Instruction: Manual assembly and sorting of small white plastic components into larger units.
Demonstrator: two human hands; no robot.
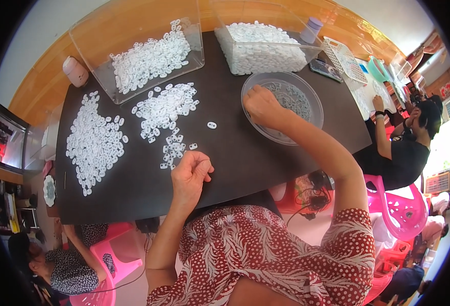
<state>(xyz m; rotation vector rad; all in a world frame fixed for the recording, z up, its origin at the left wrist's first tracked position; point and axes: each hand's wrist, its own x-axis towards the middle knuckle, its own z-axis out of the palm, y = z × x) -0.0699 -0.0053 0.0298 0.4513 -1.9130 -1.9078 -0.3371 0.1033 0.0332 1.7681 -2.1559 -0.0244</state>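
left grip (190,172) was curled together, white pieces (172,149) just beyond it, right grip (264,106) hung palm-down inside a clear bowl (316,108), fingertips hidden, closure couldn't be told

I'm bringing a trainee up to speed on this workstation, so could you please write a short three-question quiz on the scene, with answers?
1. Multiple choice: What shape is the tub at the person's right grip?
A) Square
B) Round
C) Triangular

2. True or false: The person's left grip is inside that same tub.

3. Fill in the blank: The oval pieces heaped on the dark table are ____ in colour.

Key:
1. B, round.
2. False; it is curled closed over the table, apart from the tub.
3. White.
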